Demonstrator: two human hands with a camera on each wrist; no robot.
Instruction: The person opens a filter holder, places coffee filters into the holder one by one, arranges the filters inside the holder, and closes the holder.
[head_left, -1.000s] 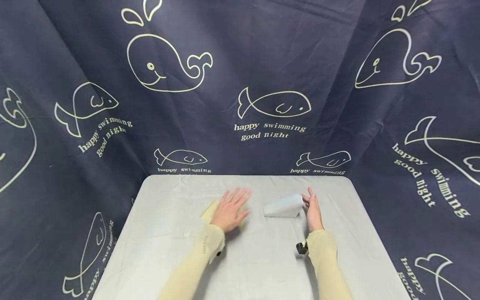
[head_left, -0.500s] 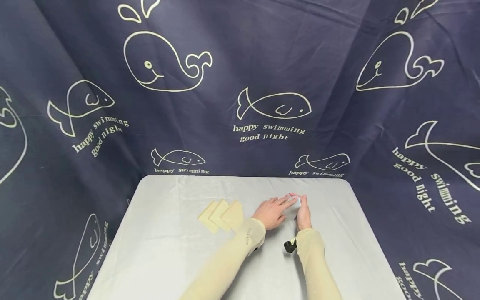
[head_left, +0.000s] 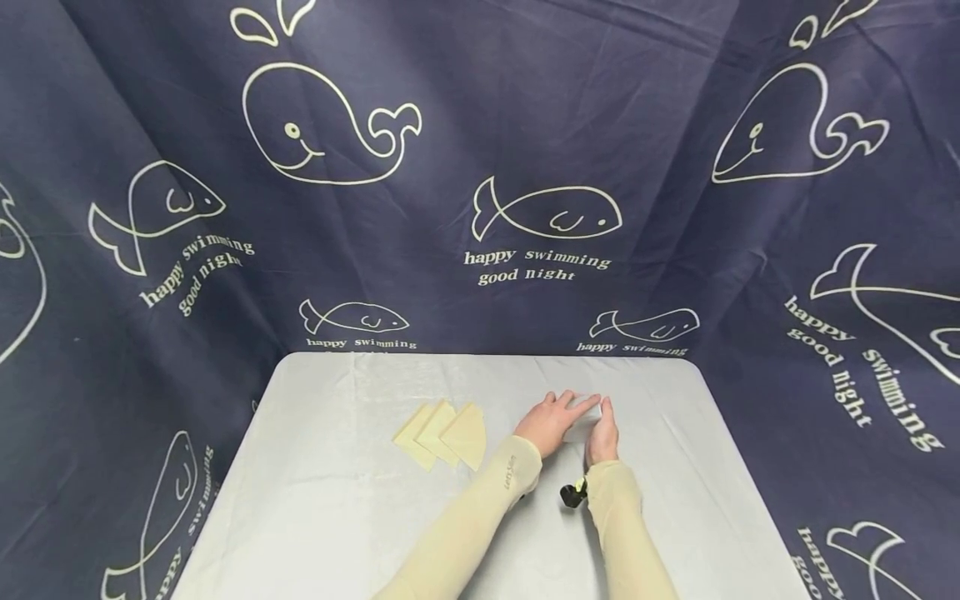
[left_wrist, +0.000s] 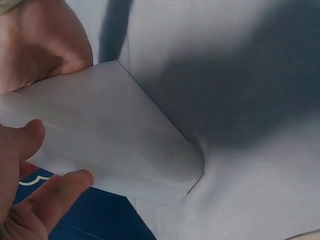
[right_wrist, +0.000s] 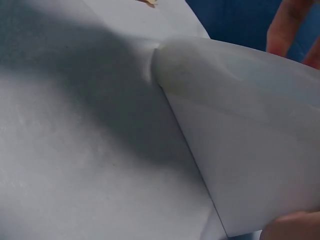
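A smooth white wedge-shaped case [head_left: 581, 429] is held low over the table, between both hands. From its left, my left hand [head_left: 545, 425] grips it, with the fingers reaching across its top towards the right end. My right hand [head_left: 603, 437] holds that right end, fingers pointing up and away. In the left wrist view the case [left_wrist: 125, 130] spreads from the left edge, with fingertips on its face and rim. In the right wrist view the case [right_wrist: 240, 135] fills the right side, with fingers at its far rim. Its inside is hidden.
Several cream cone coffee filters [head_left: 442, 433] lie overlapping in a row on the table, left of the hands. The light-grey covered table [head_left: 322, 500] ends at a dark blue curtain [head_left: 525, 125] printed with whales and fish.
My left hand has gone right, from over the coffee filters to the white case, uncovering the filters. My right hand has shifted slightly left and nearer. The case is now mostly covered by both hands.
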